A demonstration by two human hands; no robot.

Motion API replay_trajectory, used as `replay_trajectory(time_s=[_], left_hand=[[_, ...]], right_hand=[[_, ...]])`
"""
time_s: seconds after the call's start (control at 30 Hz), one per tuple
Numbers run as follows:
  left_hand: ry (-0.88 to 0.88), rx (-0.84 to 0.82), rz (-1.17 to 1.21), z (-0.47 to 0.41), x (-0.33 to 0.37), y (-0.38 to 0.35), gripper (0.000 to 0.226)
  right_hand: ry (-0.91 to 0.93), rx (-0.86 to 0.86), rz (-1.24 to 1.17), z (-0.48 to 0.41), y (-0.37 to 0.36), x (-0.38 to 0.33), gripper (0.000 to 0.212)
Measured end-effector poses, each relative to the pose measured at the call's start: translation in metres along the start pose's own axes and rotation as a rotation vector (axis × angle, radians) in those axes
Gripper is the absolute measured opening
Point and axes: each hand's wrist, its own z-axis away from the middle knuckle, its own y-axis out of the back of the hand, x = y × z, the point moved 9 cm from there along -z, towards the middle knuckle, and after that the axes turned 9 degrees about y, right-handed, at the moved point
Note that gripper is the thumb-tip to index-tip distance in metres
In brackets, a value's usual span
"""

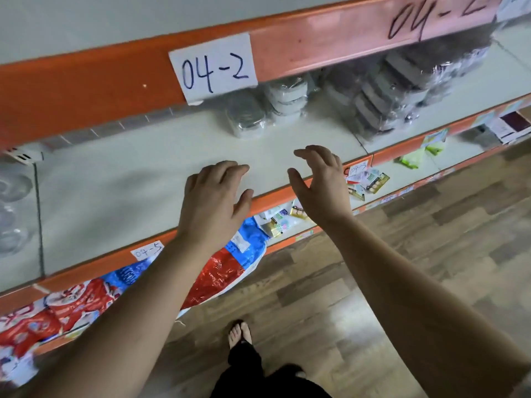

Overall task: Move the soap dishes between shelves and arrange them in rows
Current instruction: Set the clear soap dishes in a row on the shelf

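2 bare hands are in view. The soap dishes (287, 97), each wrapped in clear plastic, sit at the back of the middle shelf (143, 179) in 2 groups. The left group has 1 dish lying flat with a short stack just beside it. The right group has dishes leaning in a row, with more behind them. Blur hides the exact count in each group. 2 "04-2" marks show on the orange beam (86, 90) above: 1 on a white paper label (214, 68), 1 written straight on the beam. 2 smaller paper tags (146, 251) hang on the shelf's front edge.

The left hand (214, 193) and the right hand (319, 182) reach forward side by side, apart from each other, palms down, over the front part of the shelf. The fingers of both are spread and loosely bent. Neither hand holds anything, and both are well short of the dishes. I cannot tell whether they touch the shelf top.

The shelf top is white and smooth with an orange front lip. On the shelf below lie red and blue bags (227, 271) and small packets (370, 182), with green packets (411, 160) further right. Clear glass items (13, 211), blurred, stand at the far left. The floor (402, 254) is wood-patterned planks, and 1 foot in a sandal (240, 334) shows below.
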Motion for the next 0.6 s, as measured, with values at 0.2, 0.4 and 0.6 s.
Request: replay_trajectory(time_s=[0.2, 0.4, 0.6], left_hand=[[0.046, 0.023, -0.003, -0.028, -0.006, -0.051, 0.047], [0.174, 0.112, 0.039, -0.053, -0.014, -0.094, 0.046], [0.259, 0.161, -0.004, -0.087, -0.018, -0.129, 0.059]], right_hand=[[0.024, 0.025, -0.015, -0.042, -0.023, 0.045, 0.043], [0.079, 0.075, -0.030, -0.105, -0.037, 0.076, 0.050], [0.169, 0.018, 0.144, -0.172, -0.057, 0.084, 0.068]])
